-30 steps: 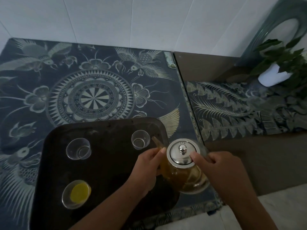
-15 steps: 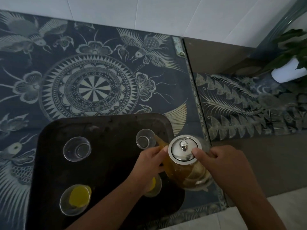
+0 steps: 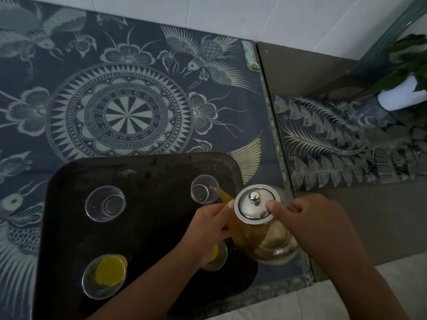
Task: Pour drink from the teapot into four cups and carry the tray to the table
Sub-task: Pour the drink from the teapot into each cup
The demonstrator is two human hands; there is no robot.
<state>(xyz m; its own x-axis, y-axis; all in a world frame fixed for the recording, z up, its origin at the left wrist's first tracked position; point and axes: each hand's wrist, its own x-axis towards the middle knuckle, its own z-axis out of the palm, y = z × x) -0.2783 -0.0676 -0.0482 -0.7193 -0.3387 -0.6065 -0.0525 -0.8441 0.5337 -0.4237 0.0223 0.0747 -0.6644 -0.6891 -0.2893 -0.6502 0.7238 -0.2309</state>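
A dark tray point(image 3: 143, 172) lies on the patterned cloth with several clear cups. The front-left cup point(image 3: 104, 275) holds yellow drink; so does the front-right cup point(image 3: 218, 256), half hidden under my left hand. The back-left cup point(image 3: 105, 203) looks empty. A glass teapot point(image 3: 265, 236) of amber drink with a steel lid point(image 3: 255, 204) is tilted, its spout over the back-right cup point(image 3: 204, 192). My left hand point(image 3: 208, 224) grips the pot near the spout. My right hand point(image 3: 316, 224) holds the pot's right side, thumb pressing the lid.
The tray sits on a blue patterned cloth point(image 3: 120, 112) over a counter against a white tiled wall. A brown ledge point(image 3: 305, 70) and a second patterned cloth lie to the right. A white pot with a green plant point(image 3: 402, 98) stands at the far right.
The view has shifted, so the front-right cup with drink now shows under my left hand. The teapot's spout has moved to the rim of the back-right cup. Both hands keep their hold.
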